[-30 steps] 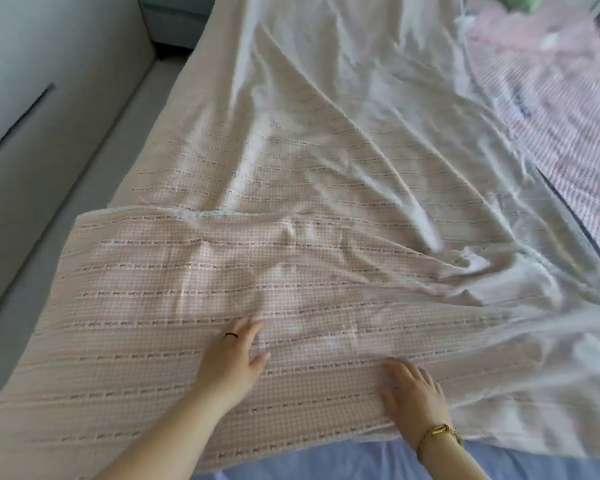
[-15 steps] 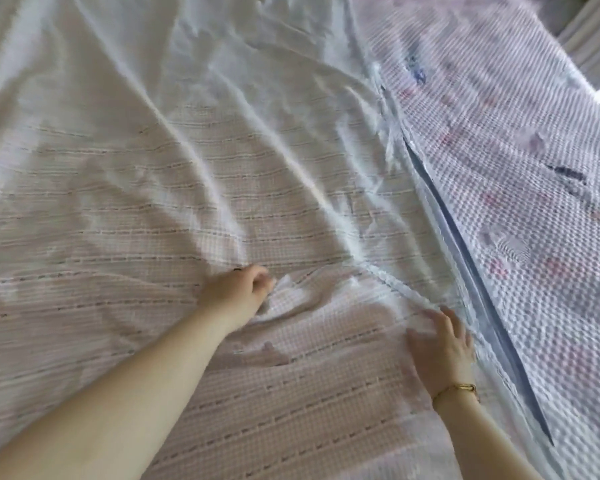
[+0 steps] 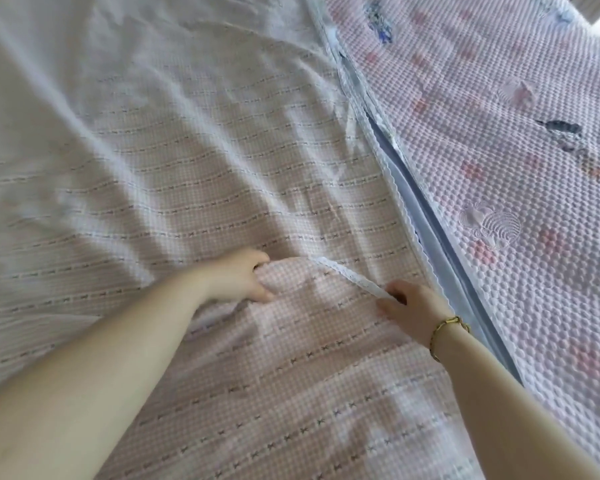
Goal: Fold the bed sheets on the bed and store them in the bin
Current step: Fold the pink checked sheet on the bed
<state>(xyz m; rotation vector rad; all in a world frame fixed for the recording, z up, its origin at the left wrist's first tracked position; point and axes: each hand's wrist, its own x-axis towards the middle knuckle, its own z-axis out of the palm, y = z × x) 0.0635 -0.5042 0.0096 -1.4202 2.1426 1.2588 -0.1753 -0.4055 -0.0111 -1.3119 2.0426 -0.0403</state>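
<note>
Though rumpled, bed sheet (image 3: 187, 174) in left hand (image 3: 238, 278), right hand (image 3: 414, 306) (both grips closed).

The bed (image 3: 432, 244) is seen only as a narrow blue strip, running from the upper middle down toward the lower right. Left of the strip, a pink checked sheet (image 3: 153, 168) is spread over it, creased, with the near part folded back and a white lace edge (image 3: 347, 275) turned up. Right of the strip, a bumpy pink quilt (image 3: 516, 168) is laid.
</note>
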